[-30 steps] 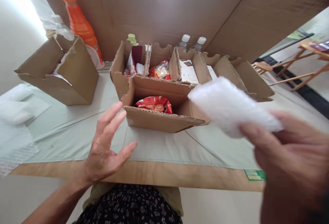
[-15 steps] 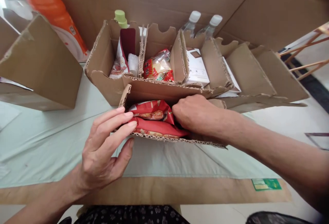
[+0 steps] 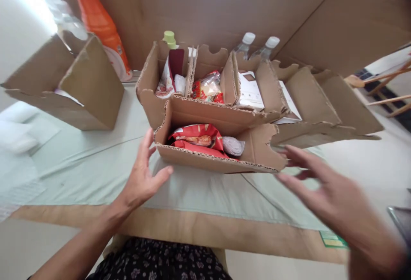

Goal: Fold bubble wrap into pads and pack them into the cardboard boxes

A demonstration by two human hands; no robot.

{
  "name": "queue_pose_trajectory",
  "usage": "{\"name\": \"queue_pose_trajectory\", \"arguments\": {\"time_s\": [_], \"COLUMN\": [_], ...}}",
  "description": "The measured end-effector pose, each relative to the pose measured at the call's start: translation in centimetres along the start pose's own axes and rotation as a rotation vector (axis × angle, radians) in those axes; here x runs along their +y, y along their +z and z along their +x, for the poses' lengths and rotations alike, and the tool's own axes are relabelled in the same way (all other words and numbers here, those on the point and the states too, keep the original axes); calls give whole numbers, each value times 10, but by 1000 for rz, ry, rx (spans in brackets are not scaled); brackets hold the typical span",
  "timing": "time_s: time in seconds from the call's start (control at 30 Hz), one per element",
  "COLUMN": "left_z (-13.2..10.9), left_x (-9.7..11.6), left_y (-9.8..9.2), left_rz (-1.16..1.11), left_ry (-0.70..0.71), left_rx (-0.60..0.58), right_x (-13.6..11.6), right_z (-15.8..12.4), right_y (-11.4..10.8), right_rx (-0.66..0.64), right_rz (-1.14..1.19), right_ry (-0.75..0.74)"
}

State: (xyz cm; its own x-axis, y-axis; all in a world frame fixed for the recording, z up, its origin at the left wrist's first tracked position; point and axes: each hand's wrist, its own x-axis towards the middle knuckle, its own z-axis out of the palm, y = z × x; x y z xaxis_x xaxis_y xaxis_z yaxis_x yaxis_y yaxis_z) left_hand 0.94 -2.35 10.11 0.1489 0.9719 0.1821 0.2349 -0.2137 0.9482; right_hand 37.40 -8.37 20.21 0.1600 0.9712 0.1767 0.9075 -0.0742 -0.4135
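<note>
In front of me is an open cardboard box [image 3: 205, 160] holding red snack packets [image 3: 197, 135] on its left and a rolled white bundle [image 3: 233, 146] beside them. My left hand [image 3: 141, 177] is at the box's left end, fingers apart, with nothing in it; whether the fingertips touch the cardboard I cannot tell. At the right end, my right hand [image 3: 324, 190] is spread and somewhat blurred, its fingertips close to the box's corner. It too holds nothing.
Behind stand cardboard compartments [image 3: 224, 78] with packets and white boxes [image 3: 249, 90]. Two clear bottles [image 3: 245, 45] and a green-capped bottle [image 3: 169, 38] show behind them. Left are another cardboard box [image 3: 96, 87] and an orange bottle [image 3: 99, 23]. A pale green cloth [image 3: 105, 164] covers the table.
My right hand has come out of the front box and moved to its right end, opening, so the white bundle now shows. My left hand has drawn slightly off the packets. The view has shifted.
</note>
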Motion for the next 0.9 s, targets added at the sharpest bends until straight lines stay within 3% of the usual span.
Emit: {"name": "queue_pose_trajectory", "arguments": {"time_s": [0.1,0.2,0.27,0.37,0.43,0.53,0.6,0.73,0.8,0.9], "left_z": [8,-4,-28,-70,-86,-87,-85,-103,-119,-141], "left_x": [-10,-6,2,15,21,28,30,24,18,7], "left_y": [19,28,23,-4,-30,-58,-60,-46,-45,-60], "left_rz": [-139,-201,-170,-88,-45,-3,-2,-40,-49,-42], "left_ry": [-59,-48,-37,-35,-41,-51,-45,-97,-139,-180], "left_rx": [-73,-97,-106,-107,-8,201,235,179,228,367], "right_x": [-7,-15,-16,-31,-58,-105,-120,-113,-115,-143], "right_z": [-4,-20,-39,-60,-63,-51,-46,-50,-49,-33], "right_y": [60,88,86,75,75,81,83,81,84,101], "right_rx": [-158,-127,-51,-50,-96,-139,-109,-24,-86,-177], "right_rz": [246,315,292,295,331,393,404,383,359,357], "right_ry": [-3,22,32,-22,-76,-150,-186,-212,-221,-278]}}
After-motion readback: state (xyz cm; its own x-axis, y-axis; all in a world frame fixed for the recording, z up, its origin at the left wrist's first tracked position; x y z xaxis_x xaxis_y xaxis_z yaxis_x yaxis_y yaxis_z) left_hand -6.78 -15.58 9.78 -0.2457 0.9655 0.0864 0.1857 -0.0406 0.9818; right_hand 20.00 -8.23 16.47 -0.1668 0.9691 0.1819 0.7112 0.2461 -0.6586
